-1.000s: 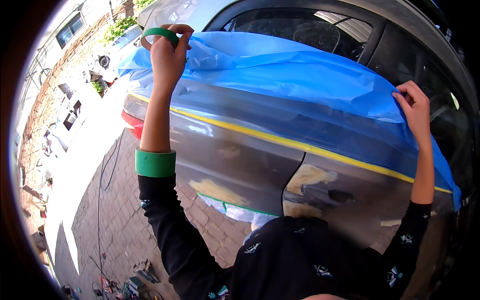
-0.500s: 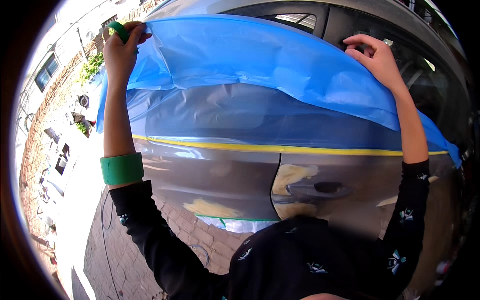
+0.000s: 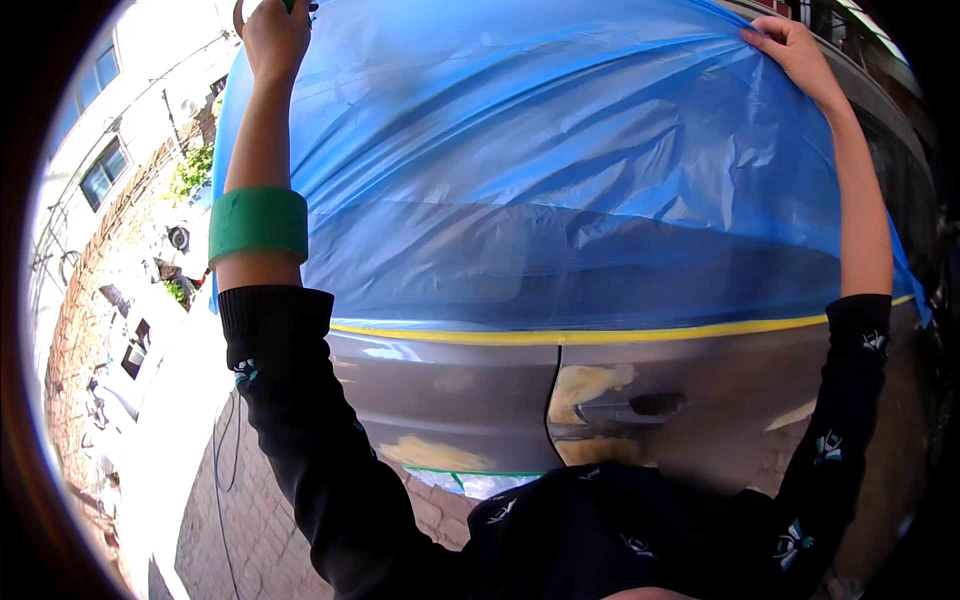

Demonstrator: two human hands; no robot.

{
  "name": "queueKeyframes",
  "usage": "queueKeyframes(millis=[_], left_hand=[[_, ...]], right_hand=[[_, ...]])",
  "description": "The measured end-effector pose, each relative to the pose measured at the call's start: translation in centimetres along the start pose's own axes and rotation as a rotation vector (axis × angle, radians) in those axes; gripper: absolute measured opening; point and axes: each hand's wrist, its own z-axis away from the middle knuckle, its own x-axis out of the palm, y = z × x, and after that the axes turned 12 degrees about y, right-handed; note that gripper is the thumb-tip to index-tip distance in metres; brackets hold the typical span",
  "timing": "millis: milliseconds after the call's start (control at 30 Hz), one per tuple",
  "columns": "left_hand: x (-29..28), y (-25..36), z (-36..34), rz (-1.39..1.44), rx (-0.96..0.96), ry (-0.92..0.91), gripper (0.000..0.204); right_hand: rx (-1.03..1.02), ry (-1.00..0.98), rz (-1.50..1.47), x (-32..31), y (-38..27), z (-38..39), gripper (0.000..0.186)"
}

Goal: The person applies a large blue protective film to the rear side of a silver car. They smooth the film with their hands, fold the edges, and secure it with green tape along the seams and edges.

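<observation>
A blue plastic masking film [image 3: 520,130] spreads over the upper side of a grey car [image 3: 450,390], its lower edge held along the body by yellow tape [image 3: 600,337]. My left hand [image 3: 276,42] is raised at the upper left, closed on the film's far edge, its fingertips partly cut off by the frame. A roll of tape [image 3: 239,16] hangs at its fingers. Around my left forearm sits a wide green tape roll [image 3: 258,224]. My right hand [image 3: 797,62] pinches the film at the upper right, where taut folds run toward the fingers.
Below the yellow tape are a door handle [image 3: 630,410] and tan filler patches [image 3: 592,388]. Green tape and clear film [image 3: 490,484] line the car's lower edge. A dark cable [image 3: 222,500] lies on the brick paving [image 3: 260,530]. Buildings and a brick wall stand at left.
Both hands have moved up and farther away, drawing the film's upper edge over the windows and toward the roof. My right hand has moved slightly right and now grips the film.
</observation>
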Motion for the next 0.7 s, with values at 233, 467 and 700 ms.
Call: queueKeyframes(millis=[233, 467, 700], left_hand=[[5.2, -4.3, -1.3, -0.217, 0.139, 0.083, 0.021], [6.0, -10.6, -0.6, -0.209, 0.245, -0.122, 0.019], [-5.3, -9.5, 6.0, -0.627, 0.381, -0.363, 0.086]], right_hand=[[-0.073, 0.247, 0.305, 5.9, 0.0, -4.3, 0.027], [-0.100, 0.419, 0.165, 9.8, 2.4, -5.0, 0.030], [-0.038, 0.390, 0.290, 11.5, 9.0, -6.6, 0.040]])
